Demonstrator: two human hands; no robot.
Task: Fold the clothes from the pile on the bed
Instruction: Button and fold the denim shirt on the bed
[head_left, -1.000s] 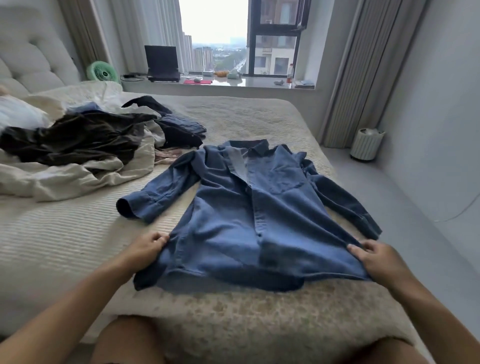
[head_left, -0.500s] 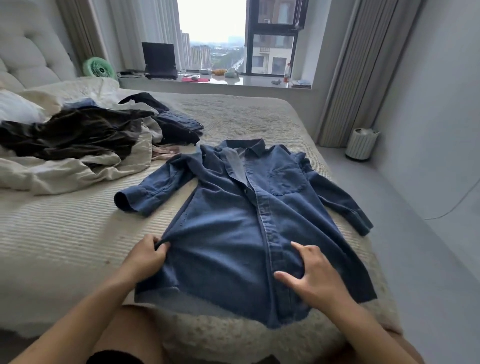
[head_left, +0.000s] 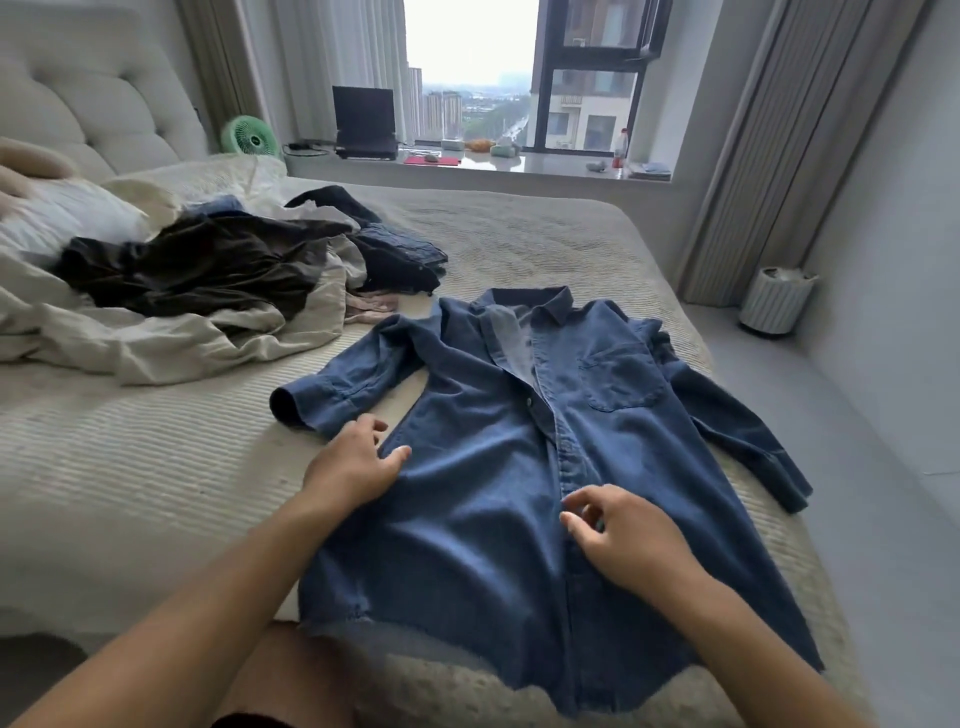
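bed (head_left: 130, 467), denim shirt (head_left: 493, 467) hem partly hidden, left hand (head_left: 350, 465) flat, right hand (head_left: 623, 540) loosely curled

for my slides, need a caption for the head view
Both hands, left and right, smooth a denim shirt laid flat on the bed.

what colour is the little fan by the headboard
Mint green fan, seen in the head view.
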